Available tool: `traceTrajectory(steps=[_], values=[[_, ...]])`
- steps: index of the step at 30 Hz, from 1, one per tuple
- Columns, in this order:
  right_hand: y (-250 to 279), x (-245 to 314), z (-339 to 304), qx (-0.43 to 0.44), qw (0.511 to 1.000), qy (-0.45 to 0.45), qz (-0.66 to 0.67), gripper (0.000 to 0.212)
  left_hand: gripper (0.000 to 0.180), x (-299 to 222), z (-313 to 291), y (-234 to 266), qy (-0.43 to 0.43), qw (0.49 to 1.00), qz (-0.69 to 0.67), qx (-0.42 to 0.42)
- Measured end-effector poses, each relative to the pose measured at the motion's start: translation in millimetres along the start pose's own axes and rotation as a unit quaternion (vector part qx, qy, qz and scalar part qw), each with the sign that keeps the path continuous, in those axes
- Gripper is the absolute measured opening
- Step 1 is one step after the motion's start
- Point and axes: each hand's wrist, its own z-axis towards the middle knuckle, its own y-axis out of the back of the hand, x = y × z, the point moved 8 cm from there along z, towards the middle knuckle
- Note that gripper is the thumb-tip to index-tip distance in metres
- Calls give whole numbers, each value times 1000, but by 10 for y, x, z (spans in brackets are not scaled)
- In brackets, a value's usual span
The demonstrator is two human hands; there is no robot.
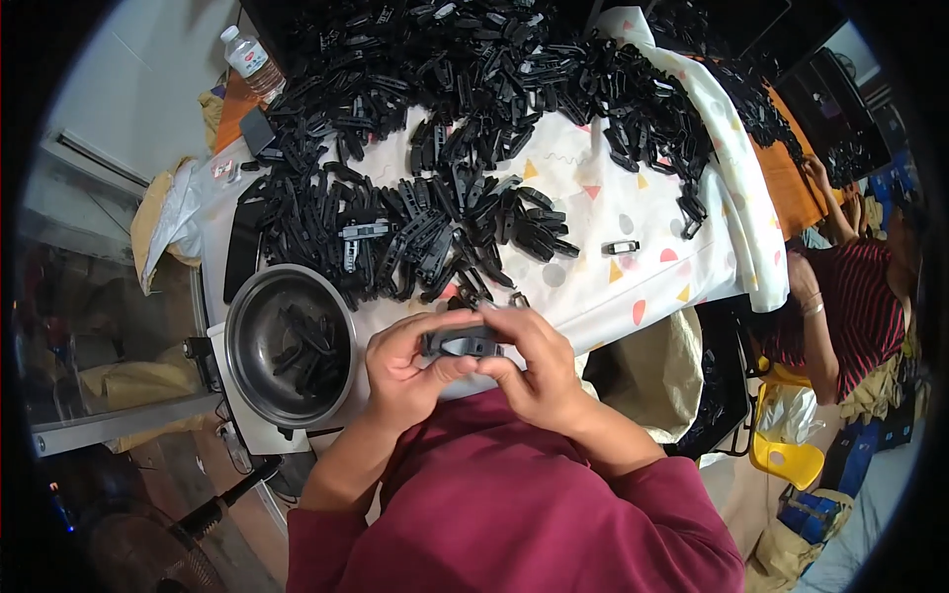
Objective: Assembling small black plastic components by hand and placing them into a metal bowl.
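Observation:
Close in front of my body, a small dark grey and black plastic part is gripped at both ends. My left hand pinches its left end between thumb and fingers. At the right end, my right hand has its thumb and fingers closed on the same piece. The part's exact kind is unclear; it is long and narrow with a paler area in its middle. Just beyond my hands lie many loose, similar-looking black parts on a patterned white cloth.
A steel bowl with several black parts stands left of my hands. A plastic bottle is at the far left. One loose grey piece lies right. An open beige sack hangs below the table edge. Another person sits at the right.

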Motion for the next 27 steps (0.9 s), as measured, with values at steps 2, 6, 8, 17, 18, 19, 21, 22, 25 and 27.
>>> traceTrajectory(steps=[2, 6, 8, 17, 18, 19, 21, 22, 25, 27], values=[[-54, -120, -133, -1, 999, -37, 8, 36, 38, 177, -66, -3, 84, 996, -31, 16], [-32, -431, -68, 50, 991, -107, -56, 31, 24, 359, -102, 65, 85, 978, -174, -79], [159, -715, 139, 59, 969, -85, -223, 30, 18, 519, -38, 316, 124, 944, -255, -171], [305, -1298, 103, 27, 903, -161, -397, 27, 16, 585, 479, 325, 109, 836, 534, -63], [323, -1298, 98, 7, 911, -169, -376, 27, 18, 654, 535, 296, 136, 807, 573, -44], [340, -1278, 98, 7, 910, -171, -378, 27, 18, 692, 596, 298, 136, 808, 571, -43], [354, -1284, 87, 14, 925, -212, -314, 23, 15, 824, 668, 258, 140, 770, 622, 4], [374, -1241, 90, 3, 933, -203, -296, 20, 14, 801, 691, 231, 119, 782, 611, 9], [447, -1125, 82, -34, 941, -140, -307, 18, 17, 735, 647, 332, 247, 908, 337, -20], [461, -1205, 59, -32, 947, -158, -279, 14, 22, 830, 543, 326, 265, 962, 17, -68]])
